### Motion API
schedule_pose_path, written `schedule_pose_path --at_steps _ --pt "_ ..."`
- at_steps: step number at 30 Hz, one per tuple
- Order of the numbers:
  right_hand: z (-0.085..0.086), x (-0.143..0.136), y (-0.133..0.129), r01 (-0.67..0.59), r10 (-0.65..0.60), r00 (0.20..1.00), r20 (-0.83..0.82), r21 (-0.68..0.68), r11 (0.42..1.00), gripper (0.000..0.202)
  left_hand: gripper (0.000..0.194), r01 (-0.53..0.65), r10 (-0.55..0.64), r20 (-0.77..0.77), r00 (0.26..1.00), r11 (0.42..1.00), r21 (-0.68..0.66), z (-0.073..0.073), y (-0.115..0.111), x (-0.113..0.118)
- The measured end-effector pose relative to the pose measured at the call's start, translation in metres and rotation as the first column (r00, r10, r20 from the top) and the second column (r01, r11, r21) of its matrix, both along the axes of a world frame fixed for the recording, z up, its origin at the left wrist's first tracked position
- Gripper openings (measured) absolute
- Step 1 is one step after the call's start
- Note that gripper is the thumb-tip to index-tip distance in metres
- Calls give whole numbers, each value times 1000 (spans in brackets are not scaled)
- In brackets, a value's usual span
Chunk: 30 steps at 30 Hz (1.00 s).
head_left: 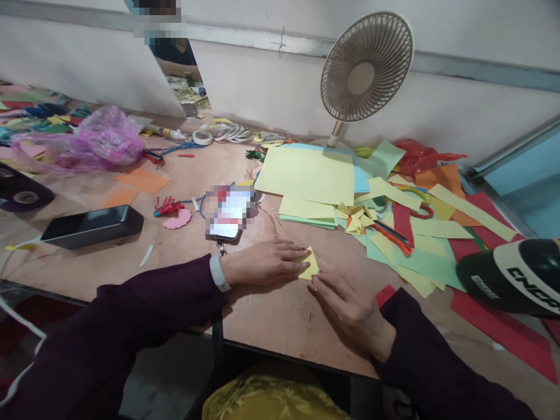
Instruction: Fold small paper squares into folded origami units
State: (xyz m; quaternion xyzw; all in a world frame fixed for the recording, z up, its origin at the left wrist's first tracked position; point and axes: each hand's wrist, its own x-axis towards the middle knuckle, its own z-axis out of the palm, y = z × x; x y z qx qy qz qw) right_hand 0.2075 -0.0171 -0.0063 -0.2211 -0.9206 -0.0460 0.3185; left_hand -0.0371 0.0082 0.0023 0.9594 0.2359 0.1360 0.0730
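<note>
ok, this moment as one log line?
left hand: fingers on small yellow paper | right hand: fingertips at its edge | beyond: pale-yellow paper sheets

The fan (366,67) stands behind the paper stack (312,169); the bottle (510,277) lies right.

The folded paper (311,265) under the left hand (269,263) is pale yellow. The sleeves (153,312) are dark purple. Past that hand, the plastic bag (109,135) is see-through pink (a bit purple too), and the round scalloped paper (178,219) is pink.
</note>
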Motion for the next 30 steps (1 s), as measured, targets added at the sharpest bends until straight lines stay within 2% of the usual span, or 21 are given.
schedule_pose_path --at_steps 6,15,30 --pt "1 -4 1 -26 24 999 -41 -37 999 11 32 0 0 17 1000 1000 -4 -1 0 0" --pt "-4 -3 6 -80 80 996 -36 0 997 9 32 -7 7 14 1000 1000 21 -2 0 0" --pt "-5 -3 7 -103 102 994 -39 -10 995 13 27 -15 16 -5 1000 999 45 -6 -1 0"
